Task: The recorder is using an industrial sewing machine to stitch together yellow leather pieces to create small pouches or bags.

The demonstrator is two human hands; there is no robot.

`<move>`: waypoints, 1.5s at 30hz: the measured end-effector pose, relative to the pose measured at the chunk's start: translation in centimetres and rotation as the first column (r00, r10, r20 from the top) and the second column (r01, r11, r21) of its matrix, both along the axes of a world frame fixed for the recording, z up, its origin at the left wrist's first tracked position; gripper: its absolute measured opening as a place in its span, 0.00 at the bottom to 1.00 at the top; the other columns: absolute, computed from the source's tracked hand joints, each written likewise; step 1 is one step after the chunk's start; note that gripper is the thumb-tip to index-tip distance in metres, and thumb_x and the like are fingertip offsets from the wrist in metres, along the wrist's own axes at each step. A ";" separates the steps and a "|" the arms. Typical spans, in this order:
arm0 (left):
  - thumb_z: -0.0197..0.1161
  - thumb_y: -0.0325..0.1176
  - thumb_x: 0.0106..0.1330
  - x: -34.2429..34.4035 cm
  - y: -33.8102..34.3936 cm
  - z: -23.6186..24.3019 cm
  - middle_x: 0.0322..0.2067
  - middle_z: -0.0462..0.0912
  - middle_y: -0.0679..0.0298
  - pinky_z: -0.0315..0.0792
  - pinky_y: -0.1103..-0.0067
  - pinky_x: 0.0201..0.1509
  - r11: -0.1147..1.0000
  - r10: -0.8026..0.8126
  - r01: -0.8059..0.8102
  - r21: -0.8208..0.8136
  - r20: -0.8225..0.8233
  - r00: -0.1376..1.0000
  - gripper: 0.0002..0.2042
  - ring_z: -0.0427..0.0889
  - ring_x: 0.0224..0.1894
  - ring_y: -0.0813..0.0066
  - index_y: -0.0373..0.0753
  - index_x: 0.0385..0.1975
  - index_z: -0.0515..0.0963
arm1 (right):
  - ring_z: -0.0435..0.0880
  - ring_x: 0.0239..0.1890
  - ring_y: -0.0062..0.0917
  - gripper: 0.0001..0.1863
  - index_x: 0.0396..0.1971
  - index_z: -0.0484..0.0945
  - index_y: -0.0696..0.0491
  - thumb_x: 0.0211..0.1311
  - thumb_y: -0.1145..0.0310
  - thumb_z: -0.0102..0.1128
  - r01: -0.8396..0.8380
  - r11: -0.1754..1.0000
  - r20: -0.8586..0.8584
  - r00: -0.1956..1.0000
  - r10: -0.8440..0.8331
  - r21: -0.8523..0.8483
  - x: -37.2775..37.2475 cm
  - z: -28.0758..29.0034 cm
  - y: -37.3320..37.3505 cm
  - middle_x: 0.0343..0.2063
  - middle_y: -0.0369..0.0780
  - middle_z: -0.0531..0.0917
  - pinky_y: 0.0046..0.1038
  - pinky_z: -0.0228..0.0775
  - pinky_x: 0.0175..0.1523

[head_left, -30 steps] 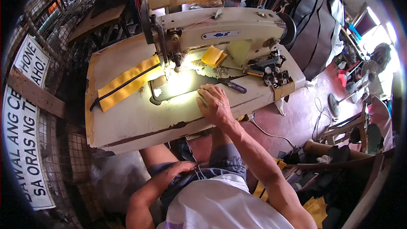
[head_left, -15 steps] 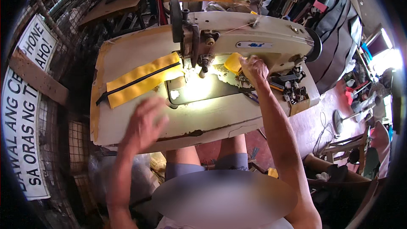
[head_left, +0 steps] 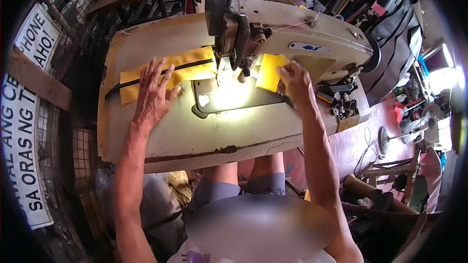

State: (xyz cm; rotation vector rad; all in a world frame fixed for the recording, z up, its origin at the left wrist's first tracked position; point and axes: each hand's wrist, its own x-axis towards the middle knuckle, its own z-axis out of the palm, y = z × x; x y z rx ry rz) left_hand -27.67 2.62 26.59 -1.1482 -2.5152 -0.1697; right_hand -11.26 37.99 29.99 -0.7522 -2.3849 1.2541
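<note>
A sewing machine (head_left: pixel 312 27) stands on a worn cream table, its lamp lighting the dark bed plate (head_left: pixel 258 101) around the needle. Left of the needle lies a yellow fabric strip (head_left: pixel 192 58) with a black zipper (head_left: pixel 129 83) running along it. My left hand (head_left: pixel 157 92) rests over that strip, fingers spread, palm down. Right of the needle, my right hand (head_left: pixel 295 80) pinches the edge of a smaller yellow fabric piece (head_left: pixel 269 72) and holds it up. The hand hides this piece's right end.
At the table's right end sits an open box (head_left: pixel 347 112) of small metal parts, with dark tools beside it. The table's front edge (head_left: pixel 234 151) is chipped. Dark sheets (head_left: pixel 395 34) hang at the right. Wire mesh and a white sign (head_left: pixel 36 34) stand left.
My left hand has moved up and away from me onto the zippered strip. My right hand has drawn the small yellow piece slightly nearer the needle, showing more of it. The view has shifted slightly.
</note>
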 end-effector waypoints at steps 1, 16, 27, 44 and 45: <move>0.56 0.51 0.73 0.8 0.7 -0.2 0.74 0.60 0.52 0.48 0.57 0.80 0.993 -0.079 0.078 0.089 0.006 0.997 0.31 0.54 0.77 0.50 0.39 0.71 0.67 | 0.85 0.31 0.23 0.14 0.41 0.81 0.60 0.68 0.63 0.64 -0.034 0.999 -0.064 0.997 0.037 0.038 1.2 -1.0 -0.8 0.30 0.44 0.86 0.28 0.78 0.37; 0.68 0.29 0.61 8.3 6.0 -0.4 0.57 0.76 0.53 0.69 0.62 0.68 0.882 -0.427 0.386 0.270 0.112 0.897 0.18 0.74 0.62 0.52 0.37 0.52 0.80 | 0.81 0.26 0.19 0.14 0.37 0.80 0.62 0.62 0.65 0.70 -0.423 0.882 -0.047 0.905 0.423 -0.207 1.0 -1.6 -7.5 0.23 0.38 0.83 0.25 0.73 0.31; 0.67 0.32 0.63 12.5 5.5 0.3 0.51 0.78 0.54 0.70 0.62 0.65 0.958 -0.151 0.072 0.277 0.276 0.949 0.16 0.75 0.59 0.53 0.36 0.50 0.82 | 0.83 0.30 0.33 0.15 0.41 0.82 0.60 0.56 0.69 0.71 -0.226 0.928 -0.049 0.967 0.251 0.295 4.6 -3.1 -10.2 0.28 0.43 0.81 0.34 0.75 0.38; 0.61 0.33 0.68 12.0 8.1 0.1 0.52 0.79 0.56 0.67 0.61 0.63 0.914 -0.334 0.279 0.294 0.156 0.930 0.15 0.75 0.56 0.55 0.36 0.52 0.80 | 0.83 0.38 0.46 0.12 0.44 0.82 0.55 0.60 0.71 0.63 -0.170 0.916 0.069 0.986 0.155 0.364 4.2 -2.1 -12.9 0.34 0.48 0.81 0.43 0.75 0.44; 0.61 0.33 0.68 11.8 8.0 -0.1 0.51 0.80 0.56 0.67 0.60 0.63 0.911 -0.338 0.286 0.299 0.140 0.931 0.15 0.76 0.55 0.55 0.35 0.51 0.81 | 0.83 0.38 0.46 0.12 0.44 0.82 0.55 0.60 0.71 0.63 -0.172 0.917 0.072 0.985 0.157 0.361 4.1 -2.1 -12.9 0.34 0.48 0.81 0.43 0.75 0.44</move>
